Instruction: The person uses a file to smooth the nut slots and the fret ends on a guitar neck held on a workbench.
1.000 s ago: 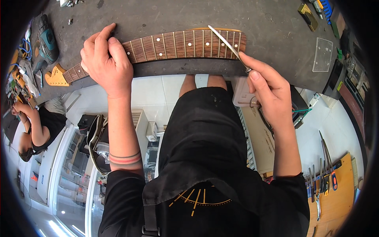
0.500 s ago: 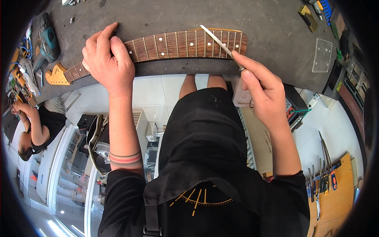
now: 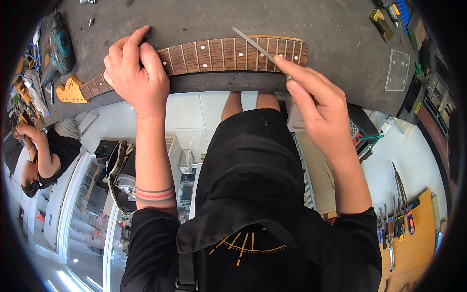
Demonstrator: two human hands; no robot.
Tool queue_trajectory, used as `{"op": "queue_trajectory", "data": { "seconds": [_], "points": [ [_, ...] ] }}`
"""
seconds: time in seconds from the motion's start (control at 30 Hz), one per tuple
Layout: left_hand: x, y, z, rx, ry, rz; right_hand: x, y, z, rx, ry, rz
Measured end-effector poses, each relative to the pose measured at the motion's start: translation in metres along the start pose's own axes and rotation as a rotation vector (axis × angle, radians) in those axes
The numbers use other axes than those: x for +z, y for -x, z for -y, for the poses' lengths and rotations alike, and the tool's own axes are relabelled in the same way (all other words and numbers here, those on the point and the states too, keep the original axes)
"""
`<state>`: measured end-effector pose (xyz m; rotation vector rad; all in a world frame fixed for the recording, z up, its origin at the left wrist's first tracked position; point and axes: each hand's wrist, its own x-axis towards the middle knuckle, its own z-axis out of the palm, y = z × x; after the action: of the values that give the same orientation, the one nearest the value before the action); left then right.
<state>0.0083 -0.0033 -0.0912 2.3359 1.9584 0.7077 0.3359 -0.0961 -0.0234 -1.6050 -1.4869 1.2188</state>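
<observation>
Over the guitar neck [image 3: 224, 54], right fingers [image 3: 302, 73] grip a file [image 3: 255, 44].

The left hand [image 3: 136, 73] hides a stretch of the guitar neck [image 3: 226, 56] beneath it, and the right hand [image 3: 316, 100] covers most of the handle of the slim file [image 3: 255, 45]. Whether the file's blade touches the frets cannot be told. The upper edge cuts off the tabletop [image 3: 204, 22]. What the co-worker [image 3: 61, 148] holds is too small to tell.

Grained wooden fretboard [image 3: 228, 55], metal tool [image 3: 254, 44], matt benchtop [image 3: 204, 19]
</observation>
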Motion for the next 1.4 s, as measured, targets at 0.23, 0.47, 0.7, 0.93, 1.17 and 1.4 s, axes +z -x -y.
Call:
{"op": "queue_trajectory", "data": {
  "seconds": [0.23,0.47,0.7,0.93,1.17,1.4],
  "points": [
    [0.000,0.001,-0.001,0.008,0.004,-0.010,-0.002,0.015,0.005,0.375,-0.323,0.038],
    [-0.004,-0.001,-0.007,-0.002,-0.025,0.011,0.008,-0.018,0.023,-0.163,0.439,0.120],
    [-0.004,0.002,-0.005,-0.004,-0.033,-0.002,0.007,0.010,0.012,0.357,-0.257,0.075],
    [0.005,0.000,-0.001,0.033,0.020,-0.065,0.012,-0.007,0.007,0.002,0.030,0.032],
    [-0.002,-0.002,-0.008,0.006,0.011,0.023,0.010,-0.011,0.018,-0.064,0.179,0.099],
    [0.001,-0.003,-0.058,-0.005,0.042,0.077,-0.022,0.015,0.012,0.322,-0.210,0.069]
  ]
}}
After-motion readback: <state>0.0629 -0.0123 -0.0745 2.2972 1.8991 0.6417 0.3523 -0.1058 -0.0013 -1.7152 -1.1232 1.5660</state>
